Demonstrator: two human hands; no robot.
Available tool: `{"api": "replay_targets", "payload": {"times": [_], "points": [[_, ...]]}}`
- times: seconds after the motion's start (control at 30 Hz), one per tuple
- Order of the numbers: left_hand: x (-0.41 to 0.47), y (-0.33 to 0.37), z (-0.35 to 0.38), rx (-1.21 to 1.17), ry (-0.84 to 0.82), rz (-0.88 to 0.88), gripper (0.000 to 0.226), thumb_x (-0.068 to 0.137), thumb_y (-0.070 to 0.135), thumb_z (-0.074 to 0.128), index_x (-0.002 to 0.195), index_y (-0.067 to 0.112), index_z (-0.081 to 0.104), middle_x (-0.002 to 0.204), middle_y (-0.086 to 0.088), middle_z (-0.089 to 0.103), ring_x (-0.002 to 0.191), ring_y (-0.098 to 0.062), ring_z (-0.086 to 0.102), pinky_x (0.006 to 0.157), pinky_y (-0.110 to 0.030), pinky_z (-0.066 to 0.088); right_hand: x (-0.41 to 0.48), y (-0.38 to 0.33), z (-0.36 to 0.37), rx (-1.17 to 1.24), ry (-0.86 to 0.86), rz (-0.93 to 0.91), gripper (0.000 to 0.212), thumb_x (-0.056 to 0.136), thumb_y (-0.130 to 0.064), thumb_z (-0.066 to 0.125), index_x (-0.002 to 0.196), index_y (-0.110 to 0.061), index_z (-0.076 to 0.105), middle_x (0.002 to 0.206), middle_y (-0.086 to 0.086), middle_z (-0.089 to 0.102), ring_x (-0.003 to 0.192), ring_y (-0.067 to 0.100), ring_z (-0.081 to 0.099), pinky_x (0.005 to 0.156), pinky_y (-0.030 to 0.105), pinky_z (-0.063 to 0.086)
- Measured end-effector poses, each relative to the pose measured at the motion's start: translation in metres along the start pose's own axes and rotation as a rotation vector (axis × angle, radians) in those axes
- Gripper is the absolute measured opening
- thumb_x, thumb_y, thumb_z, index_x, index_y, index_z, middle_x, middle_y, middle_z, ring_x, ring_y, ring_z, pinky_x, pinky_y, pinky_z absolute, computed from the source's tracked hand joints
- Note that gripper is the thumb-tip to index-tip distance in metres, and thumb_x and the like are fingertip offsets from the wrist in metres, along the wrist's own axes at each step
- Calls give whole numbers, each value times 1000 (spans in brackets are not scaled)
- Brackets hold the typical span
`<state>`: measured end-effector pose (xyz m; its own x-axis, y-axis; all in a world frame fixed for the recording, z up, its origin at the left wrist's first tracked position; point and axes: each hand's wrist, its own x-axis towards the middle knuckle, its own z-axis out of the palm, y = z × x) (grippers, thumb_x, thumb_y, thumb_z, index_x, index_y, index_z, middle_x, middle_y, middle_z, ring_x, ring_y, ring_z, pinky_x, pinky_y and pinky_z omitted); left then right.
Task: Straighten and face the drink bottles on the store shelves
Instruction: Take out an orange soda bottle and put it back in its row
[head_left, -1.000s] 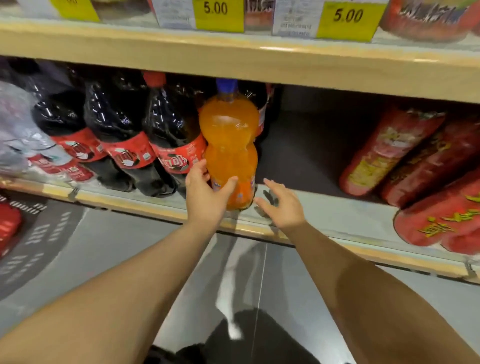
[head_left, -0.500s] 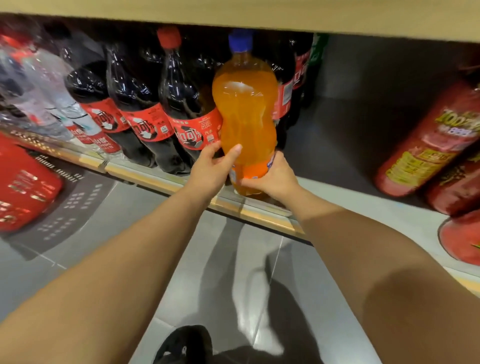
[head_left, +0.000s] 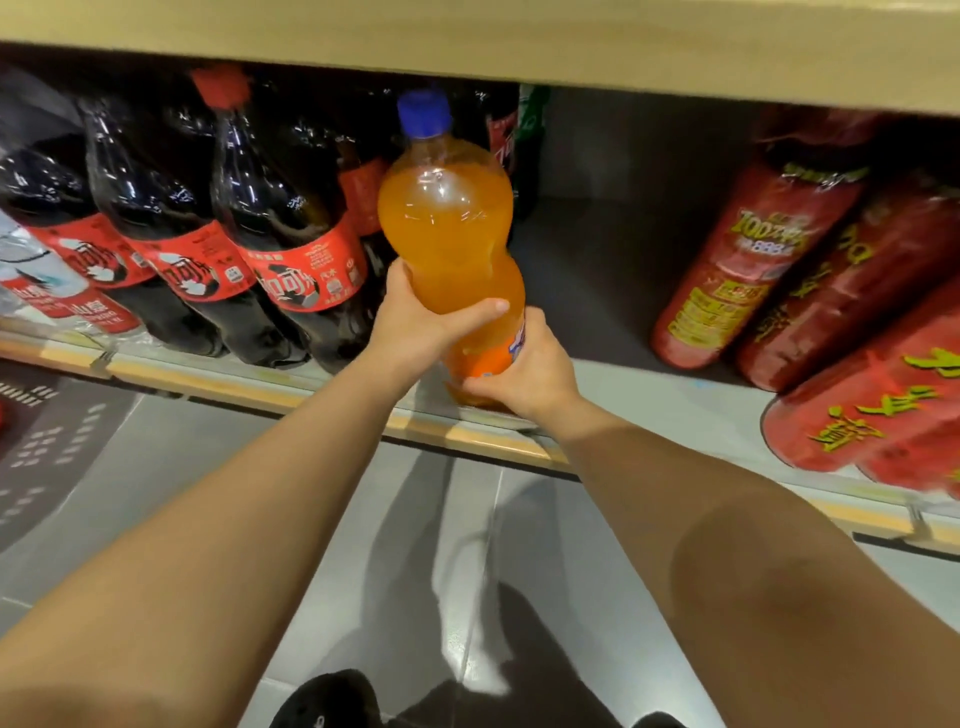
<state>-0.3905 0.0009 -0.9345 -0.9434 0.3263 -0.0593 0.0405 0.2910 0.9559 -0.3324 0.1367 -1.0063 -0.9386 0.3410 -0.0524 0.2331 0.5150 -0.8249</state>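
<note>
1. Head view: an orange soda bottle with a blue cap stands at the front edge of a store shelf, just right of a row of dark cola bottles with red labels.
2. The left hand wraps the bottle at its narrow waist; the thumb crosses the front of the bottle and the fingers go round the left side, so this grip is closed on the orange soda bottle.
3. The right hand holds the bottle lower down, at the orange label band near its base, with fingers curled round the right side; this grip too is closed on the bottle.
4. The bottle leans slightly, its cap towards the left of its base. Whether the base rests on the shelf or is lifted just off it cannot be told, because the right hand hides it.
5. The cola bottles stand close together and tilt in the wide-angle view, with more bottles behind them. At the far left a clear bottle with a red label is partly in view.
6. Right of the orange bottle a bare stretch of shelf runs back to a grey rear wall. Beyond it, well apart from the bottle, lie red packages with yellow lettering.
7. A pale wooden shelf board runs overhead, and grey floor tiles show below between the forearms.
</note>
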Motion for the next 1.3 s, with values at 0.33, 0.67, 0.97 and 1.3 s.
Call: {"api": "replay_targets", "payload": {"times": [0.33,0.67,0.97,1.3], "points": [[-7,6,19,170,98,46,95,39,63,79,118,39,32,125,4,50,110,-17,53,88,-40,51,-10,-1,-44,-77,-94,-46,78,64,-47,83,124,-28,36,125,-3,53,111,20,55,86,40,53],[-2,-9,-22,-103,66,-83,103,44,47,87,133,31,39,121,9,56,105,-11,56,74,-27,50,7,-24,-6,-22,-124,-93,100,54,-51,86,132,-32,26,128,-3,44,115,21,48,91,48,50],[-31,-15,-32,-306,170,-134,89,45,44,83,125,32,46,119,6,59,107,-15,58,88,-41,53,0,-43,-31,-212,-149,-337,102,52,-56,84,135,-33,31,131,-5,44,117,17,45,94,46,47],[-79,26,56,-252,-307,30,59,45,36,91,92,44,57,89,33,62,81,15,61,64,-6,48,-126,2,-114,-163,223,-106,100,47,-56,83,130,-35,31,120,-15,37,109,2,44,79,20,45]]}}
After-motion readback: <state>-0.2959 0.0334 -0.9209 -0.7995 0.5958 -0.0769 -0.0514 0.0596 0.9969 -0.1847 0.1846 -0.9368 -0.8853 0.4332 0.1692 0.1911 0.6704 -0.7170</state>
